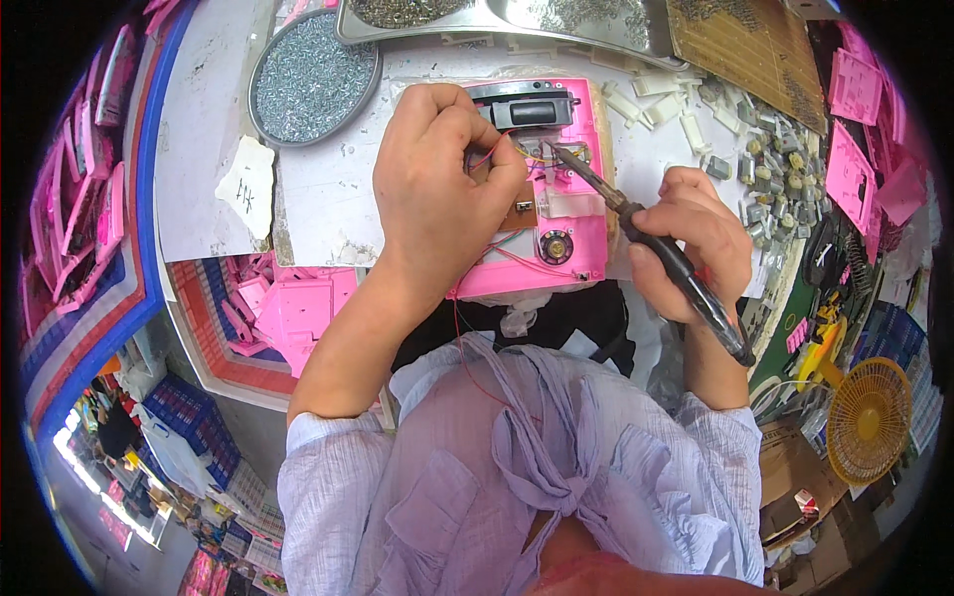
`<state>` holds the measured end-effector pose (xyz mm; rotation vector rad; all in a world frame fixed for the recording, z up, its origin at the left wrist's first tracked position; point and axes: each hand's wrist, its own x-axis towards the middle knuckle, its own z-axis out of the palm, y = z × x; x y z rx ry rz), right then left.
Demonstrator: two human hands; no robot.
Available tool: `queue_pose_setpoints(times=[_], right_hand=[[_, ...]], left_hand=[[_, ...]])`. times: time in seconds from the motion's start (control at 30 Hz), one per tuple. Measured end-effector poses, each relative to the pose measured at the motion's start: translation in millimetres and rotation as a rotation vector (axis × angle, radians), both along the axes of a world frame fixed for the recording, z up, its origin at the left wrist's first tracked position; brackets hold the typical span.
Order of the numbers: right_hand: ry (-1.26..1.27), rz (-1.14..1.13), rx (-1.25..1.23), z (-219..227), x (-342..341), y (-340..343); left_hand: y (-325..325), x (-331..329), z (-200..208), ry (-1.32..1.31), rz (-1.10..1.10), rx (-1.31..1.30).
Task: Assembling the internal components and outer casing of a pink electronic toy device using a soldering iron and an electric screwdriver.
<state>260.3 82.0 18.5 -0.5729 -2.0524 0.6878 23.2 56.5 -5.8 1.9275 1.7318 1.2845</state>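
Note:
My right hand [708, 243] is wrapped round the black handle of a soldering iron [680, 268]. The iron slants up and left, its tip over small parts and thin coloured wires inside a pink plastic housing [594, 260]. My left hand [429, 184] is closed in a pinch at the housing's left side, with a thin red wire [497, 147] at its fingertips. Part of a brown circuit board [521, 212] shows below those fingers; the rest is hidden by the hand. A black part [532, 111] lies across the housing's top, and a round dark part [556, 246] sits lower right.
A round tray of small screws [316, 79] stands at the far left, and a metal tray [477, 22] lies beyond the housing. Small motors [770, 169] and white plastic pieces [656, 104] are scattered on the right. Pink shells [298, 318] fill a bin at left; a yellow fan [870, 422] stands right.

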Motion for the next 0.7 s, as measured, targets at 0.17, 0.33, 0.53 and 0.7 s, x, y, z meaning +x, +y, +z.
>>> queue_pose_setpoints(times=[0.17,0.33,0.53,0.7], right_hand=[[0.018,-0.054,-0.028,4,13,-9],[0.026,-0.082,-0.036,1,16,-10],[0.046,-0.083,-0.028,-2,16,-6],[0.064,-0.124,-0.036,0,25,-8]], left_hand=[[1,2,3,-0.007,0.005,0.018],[-1,1,4,0.011,0.017,-0.017],[-2,1,6,0.009,0.019,0.012],[-4,-3,12,0.048,0.006,0.045]])
